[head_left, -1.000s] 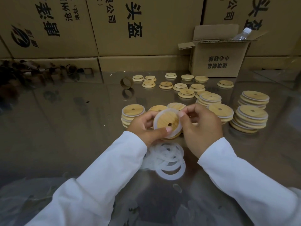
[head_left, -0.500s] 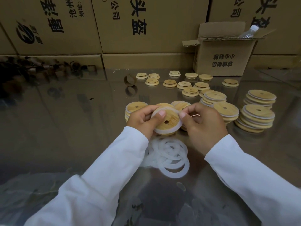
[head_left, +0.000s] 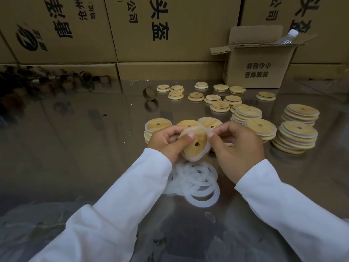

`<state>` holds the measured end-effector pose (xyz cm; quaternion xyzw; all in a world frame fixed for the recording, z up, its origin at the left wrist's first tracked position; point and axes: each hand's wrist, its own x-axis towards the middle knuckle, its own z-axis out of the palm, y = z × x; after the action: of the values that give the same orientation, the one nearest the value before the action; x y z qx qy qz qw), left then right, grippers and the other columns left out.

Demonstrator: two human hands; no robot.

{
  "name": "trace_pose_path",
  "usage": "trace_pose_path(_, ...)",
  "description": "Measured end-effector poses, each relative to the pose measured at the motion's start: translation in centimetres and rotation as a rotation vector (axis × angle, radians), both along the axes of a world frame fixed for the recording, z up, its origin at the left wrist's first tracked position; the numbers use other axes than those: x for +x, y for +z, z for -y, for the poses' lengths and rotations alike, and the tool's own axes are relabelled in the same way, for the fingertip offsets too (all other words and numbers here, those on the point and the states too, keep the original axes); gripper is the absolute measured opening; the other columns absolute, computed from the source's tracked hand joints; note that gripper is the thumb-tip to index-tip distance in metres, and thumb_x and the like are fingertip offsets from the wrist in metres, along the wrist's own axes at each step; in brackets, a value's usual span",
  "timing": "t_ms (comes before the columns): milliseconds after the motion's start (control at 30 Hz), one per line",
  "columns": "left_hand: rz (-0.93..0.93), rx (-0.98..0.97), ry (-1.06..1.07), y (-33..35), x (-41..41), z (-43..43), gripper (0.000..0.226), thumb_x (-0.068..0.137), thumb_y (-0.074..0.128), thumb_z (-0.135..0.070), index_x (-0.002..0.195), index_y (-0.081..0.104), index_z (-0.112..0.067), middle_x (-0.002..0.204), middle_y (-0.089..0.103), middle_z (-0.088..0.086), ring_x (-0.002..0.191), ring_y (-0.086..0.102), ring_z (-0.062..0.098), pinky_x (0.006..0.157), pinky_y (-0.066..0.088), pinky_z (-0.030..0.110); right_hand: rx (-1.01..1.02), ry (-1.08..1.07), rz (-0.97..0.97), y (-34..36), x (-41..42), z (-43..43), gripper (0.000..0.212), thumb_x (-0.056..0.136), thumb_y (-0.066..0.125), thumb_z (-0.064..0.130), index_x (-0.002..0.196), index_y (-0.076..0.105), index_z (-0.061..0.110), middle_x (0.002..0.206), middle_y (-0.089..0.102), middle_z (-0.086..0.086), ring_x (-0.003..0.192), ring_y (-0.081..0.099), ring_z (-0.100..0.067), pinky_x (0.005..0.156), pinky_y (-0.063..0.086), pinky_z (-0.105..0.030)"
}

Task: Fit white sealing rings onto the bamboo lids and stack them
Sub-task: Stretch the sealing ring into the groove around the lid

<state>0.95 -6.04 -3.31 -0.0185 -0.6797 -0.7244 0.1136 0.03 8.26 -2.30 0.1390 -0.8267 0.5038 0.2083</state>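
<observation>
Holding one bamboo lid (head_left: 194, 146) tilted above the glossy table (head_left: 75, 148), head view: left hand (head_left: 166, 140) grips its left edge, thumb curled over the top face; right hand (head_left: 239, 148) pinches the white sealing ring (head_left: 190, 158) at the lid's upper right rim, fingers curled. Ring wraps the lid's lower edge; seated all the way round or not, can't tell. Loose rings (head_left: 200, 184) piled on the table directly below the hands. Ringed lid stacks (head_left: 296, 137) to the right, another stack (head_left: 156, 127) just behind the left hand. Bare lids (head_left: 219, 106) scattered further back, near a small open carton (head_left: 258, 67) with a plastic bottle (head_left: 287, 36) poking out. Big printed cartons (head_left: 170, 29) wall off the back.
</observation>
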Motion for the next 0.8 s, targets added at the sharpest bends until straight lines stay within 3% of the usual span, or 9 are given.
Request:
trace_pose_path(100,-0.028,-0.067,0.010,0.0,0.2,0.0,0.008,0.084,0.061,-0.011,0.083,0.067,-0.016,0.077,0.069,0.002,0.077,0.066,0.019,0.085,0.052,0.037,0.094,0.032,-0.005,0.0,0.1,-0.1,0.018,0.082,0.063,0.020,0.069,0.056,0.030,0.070,0.058,0.019,0.075,0.052,0.015,0.061,0.038,0.003)
trace_pose_path(200,-0.038,-0.066,-0.005,0.1,0.2,0.1,0.007,0.085,0.060,-0.010,0.085,0.065,-0.015,0.079,0.069,0.003,0.079,0.065,0.019,0.086,0.052,0.039,0.070,0.043,0.026,0.2,-0.1,-0.2,0.018,0.083,0.064,0.020,0.068,0.058,0.029,0.071,0.060,0.018,0.073,0.056,0.008,0.061,0.040,-0.001)
trace_pose_path(367,-0.056,0.021,-0.037,0.1,-0.1,0.4,0.009,0.085,0.058,-0.007,0.084,0.064,-0.015,0.071,0.069,-0.002,0.074,0.064,0.016,0.074,0.055,0.036,-0.041,0.068,0.133,0.8,-0.5,-0.5,0.016,0.083,0.064,0.018,0.069,0.062,0.024,0.074,0.066,0.005,0.076,0.063,-0.015,0.076,0.051,-0.032)
trace_pose_path(467,-0.054,0.083,-0.058,0.1,-0.3,0.5,0.008,0.086,0.056,-0.007,0.086,0.063,-0.012,0.070,0.069,-0.003,0.072,0.065,0.013,0.067,0.058,0.030,-0.026,0.065,0.127,1.2,-0.6,-0.6,0.017,0.084,0.063,0.019,0.069,0.061,0.026,0.073,0.066,0.007,0.072,0.062,-0.013,0.073,0.050,-0.030)
trace_pose_path(633,-0.050,0.120,-0.093,0.0,-0.5,0.5,0.011,0.087,0.054,-0.007,0.086,0.063,-0.012,0.070,0.070,-0.004,0.071,0.067,0.010,0.066,0.058,0.030,-0.013,0.065,0.143,1.5,-0.5,-0.5,0.020,0.085,0.062,0.015,0.068,0.060,0.025,0.075,0.066,0.006,0.075,0.064,-0.015,0.077,0.053,-0.034)
trace_pose_path(800,-0.083,0.108,-0.073,0.0,-0.4,0.7,0.011,0.086,0.055,-0.007,0.086,0.064,-0.013,0.070,0.071,-0.004,0.072,0.067,0.010,0.062,0.057,0.026,0.019,0.055,0.083,1.4,-0.2,-0.5,0.020,0.083,0.065,0.019,0.067,0.059,0.030,0.072,0.064,0.012,0.074,0.062,-0.008,0.071,0.050,-0.026)
